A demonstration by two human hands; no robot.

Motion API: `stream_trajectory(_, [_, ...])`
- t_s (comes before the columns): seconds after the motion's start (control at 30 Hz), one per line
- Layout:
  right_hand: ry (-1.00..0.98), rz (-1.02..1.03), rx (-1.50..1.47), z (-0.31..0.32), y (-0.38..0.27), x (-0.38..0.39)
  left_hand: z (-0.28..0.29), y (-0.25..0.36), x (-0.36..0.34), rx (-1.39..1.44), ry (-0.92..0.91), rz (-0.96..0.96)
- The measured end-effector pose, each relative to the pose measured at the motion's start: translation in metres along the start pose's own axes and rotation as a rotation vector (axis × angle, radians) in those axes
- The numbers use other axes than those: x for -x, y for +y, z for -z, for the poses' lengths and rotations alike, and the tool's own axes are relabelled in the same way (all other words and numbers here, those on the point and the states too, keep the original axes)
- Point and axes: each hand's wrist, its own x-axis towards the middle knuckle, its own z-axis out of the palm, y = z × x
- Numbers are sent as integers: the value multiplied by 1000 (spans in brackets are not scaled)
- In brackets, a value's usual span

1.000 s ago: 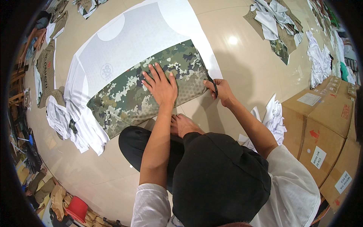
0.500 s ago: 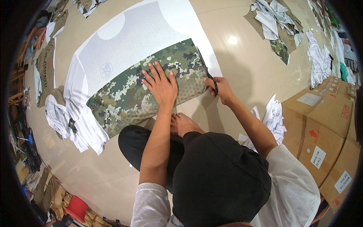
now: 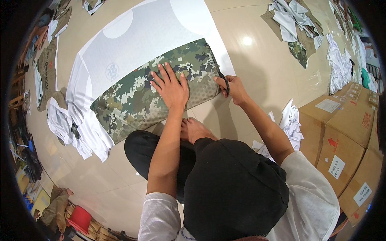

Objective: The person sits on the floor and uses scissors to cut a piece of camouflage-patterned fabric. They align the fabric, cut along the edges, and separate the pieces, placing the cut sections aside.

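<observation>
A folded piece of camouflage-print fabric point(image 3: 132, 100) lies on top of a large white fabric sheet point(image 3: 116, 52) on the floor. My left hand point(image 3: 175, 93) rests flat on the camouflage fabric, fingers spread. At the fabric's right edge, my right hand point(image 3: 235, 89) is closed around the handles of black scissors point(image 3: 226, 85). The scissor blades lie along that edge and are partly hidden by the fabric. My bare foot point(image 3: 197, 130) is beside the near edge of the cloth.
Crumpled white fabric point(image 3: 90, 136) lies at the left, and more white scraps point(image 3: 290, 124) are to the right of my arm. Stacked cardboard boxes point(image 3: 341, 132) stand at the right. Fabric cuttings point(image 3: 297, 28) lie at the far right, and a red container point(image 3: 80, 219) is at the lower left.
My right hand and the scissors have moved slightly up and left along the fabric edge, and less of the blades shows. My left hand stays flat in place.
</observation>
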Motion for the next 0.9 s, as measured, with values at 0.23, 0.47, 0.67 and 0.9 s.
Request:
stream_trajectory(0.23, [-8,19,6,3,4,-2,-1,0,0,-1,1,3])
stream_trajectory(0.47, [-18,46,15,-2,-6,-5,-2,-2,0,-9,12,0])
stream_trajectory(0.67, [-5,50,3,-4,-11,-13,-1,0,-1,-1,3,3])
stream_trajectory(0.9, [-9,46,-5,-3,-9,-17,-1,0,-1,-10,-2,9])
